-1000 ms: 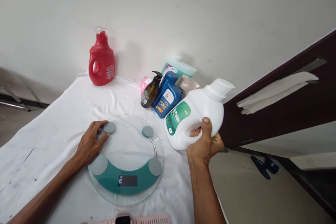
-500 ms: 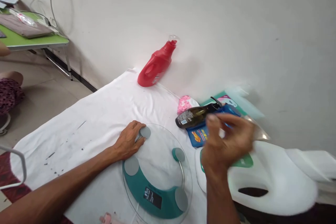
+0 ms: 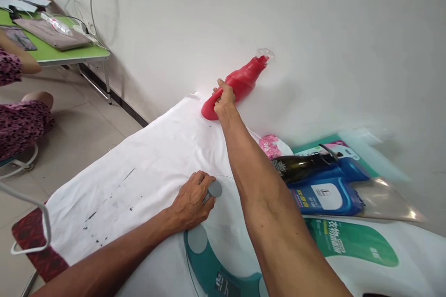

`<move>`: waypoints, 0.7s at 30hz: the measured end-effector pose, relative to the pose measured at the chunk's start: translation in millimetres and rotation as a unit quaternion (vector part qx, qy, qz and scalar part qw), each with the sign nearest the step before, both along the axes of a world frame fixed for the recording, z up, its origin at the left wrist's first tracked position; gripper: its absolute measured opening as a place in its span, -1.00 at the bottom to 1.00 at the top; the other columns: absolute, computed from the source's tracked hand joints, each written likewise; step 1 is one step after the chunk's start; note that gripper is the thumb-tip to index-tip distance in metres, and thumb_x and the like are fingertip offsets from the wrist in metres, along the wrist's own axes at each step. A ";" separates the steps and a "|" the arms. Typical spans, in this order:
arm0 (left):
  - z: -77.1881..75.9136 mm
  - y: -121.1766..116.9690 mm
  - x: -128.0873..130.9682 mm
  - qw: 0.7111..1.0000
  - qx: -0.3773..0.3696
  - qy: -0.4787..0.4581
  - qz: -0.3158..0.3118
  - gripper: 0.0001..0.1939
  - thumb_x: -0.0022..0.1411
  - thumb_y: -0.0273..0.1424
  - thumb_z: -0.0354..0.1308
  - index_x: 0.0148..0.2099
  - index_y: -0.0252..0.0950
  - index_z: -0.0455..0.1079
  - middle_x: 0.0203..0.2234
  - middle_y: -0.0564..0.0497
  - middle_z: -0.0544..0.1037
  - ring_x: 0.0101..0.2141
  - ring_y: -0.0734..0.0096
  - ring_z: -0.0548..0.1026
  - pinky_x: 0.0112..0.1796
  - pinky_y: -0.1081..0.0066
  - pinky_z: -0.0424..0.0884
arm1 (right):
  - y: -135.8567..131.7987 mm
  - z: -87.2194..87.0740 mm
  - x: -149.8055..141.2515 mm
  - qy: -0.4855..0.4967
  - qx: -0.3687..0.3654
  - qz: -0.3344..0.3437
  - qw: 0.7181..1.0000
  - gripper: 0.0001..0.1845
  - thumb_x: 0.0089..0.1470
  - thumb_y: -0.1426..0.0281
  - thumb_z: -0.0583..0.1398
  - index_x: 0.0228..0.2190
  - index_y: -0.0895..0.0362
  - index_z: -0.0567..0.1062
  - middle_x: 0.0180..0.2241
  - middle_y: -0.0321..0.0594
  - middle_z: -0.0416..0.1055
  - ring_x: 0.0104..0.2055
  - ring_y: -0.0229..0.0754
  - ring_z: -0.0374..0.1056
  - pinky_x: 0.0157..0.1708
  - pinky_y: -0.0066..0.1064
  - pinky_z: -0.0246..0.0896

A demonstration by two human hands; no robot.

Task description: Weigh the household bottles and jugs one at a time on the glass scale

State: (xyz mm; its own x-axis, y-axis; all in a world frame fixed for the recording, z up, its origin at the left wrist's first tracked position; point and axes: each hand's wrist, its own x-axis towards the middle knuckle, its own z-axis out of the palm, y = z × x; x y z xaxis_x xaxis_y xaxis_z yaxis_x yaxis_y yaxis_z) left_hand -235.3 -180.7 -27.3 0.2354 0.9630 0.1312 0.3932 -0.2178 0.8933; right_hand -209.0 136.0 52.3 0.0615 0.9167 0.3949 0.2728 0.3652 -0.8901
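Observation:
My right hand [image 3: 226, 96] is closed round the handle of a red detergent bottle [image 3: 245, 81] by the wall. The bottle leans to the right, with a clear cap at its top. Lower down, my left hand [image 3: 195, 199] grips the rim of a round glass bathroom scale [image 3: 223, 222], beside a grey foot pad. The scale has a teal band and a dark display [image 3: 226, 284] that I cannot read. My right forearm covers part of the scale.
Right of my forearm lie a dark pump bottle [image 3: 303, 167], a blue bottle [image 3: 327, 197], a pink pack [image 3: 272, 146] and a large white jug with a green label [image 3: 355, 243]. A white cloth [image 3: 167, 144] covers the table. A person [image 3: 21, 120] sits left, by a green table [image 3: 73, 54].
My right hand has moved away from the bottles on the right and taken hold of the red bottle's handle. My left hand stays on the scale. The view has shifted.

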 end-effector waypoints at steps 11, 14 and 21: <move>-2.1 -0.3 0.3 1.000 -0.007 0.010 0.005 -0.57 0.36 -0.46 0.13 0.25 -0.32 0.35 0.09 -0.21 0.46 0.10 0.02 0.45 0.12 0.00 0.48 | -72.1 19.6 38.5 0.238 -0.149 -0.146 0.949 -0.49 0.31 0.03 0.30 -0.50 0.00 0.23 -0.63 -0.51 0.04 -0.51 -0.32 -0.11 -0.57 -0.48 -0.07; -0.9 -0.1 -0.2 1.000 0.002 0.012 0.003 -0.59 0.35 -0.46 0.14 0.23 -0.29 0.35 0.08 -0.20 0.47 0.10 0.04 0.45 0.12 0.03 0.47 | -87.9 29.8 56.2 0.246 -0.157 -0.189 0.937 -0.40 0.34 -0.12 0.18 -0.54 0.01 0.23 -0.67 -0.51 0.01 -0.57 -0.35 -0.14 -0.64 -0.48 -0.23; 0.7 -0.8 -2.5 0.999 0.005 0.037 0.000 -0.58 0.34 -0.43 0.14 0.23 -0.29 0.36 0.07 -0.20 0.47 0.10 0.02 0.46 0.10 0.03 0.48 | -146.0 51.2 97.7 0.252 -0.145 -0.163 0.943 -0.33 0.41 -0.14 -0.01 -0.56 0.05 0.27 -0.68 -0.48 0.07 -0.67 -0.40 -0.17 -0.74 -0.51 -0.24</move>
State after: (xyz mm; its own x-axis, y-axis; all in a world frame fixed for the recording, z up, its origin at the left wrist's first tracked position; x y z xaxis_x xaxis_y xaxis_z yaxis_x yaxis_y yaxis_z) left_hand -237.8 -181.5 -26.6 0.2458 0.9614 0.1238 0.4582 -0.2278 0.8591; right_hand -111.3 -9.9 103.4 0.4719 0.8813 -0.0230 -0.1550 0.0572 -0.9863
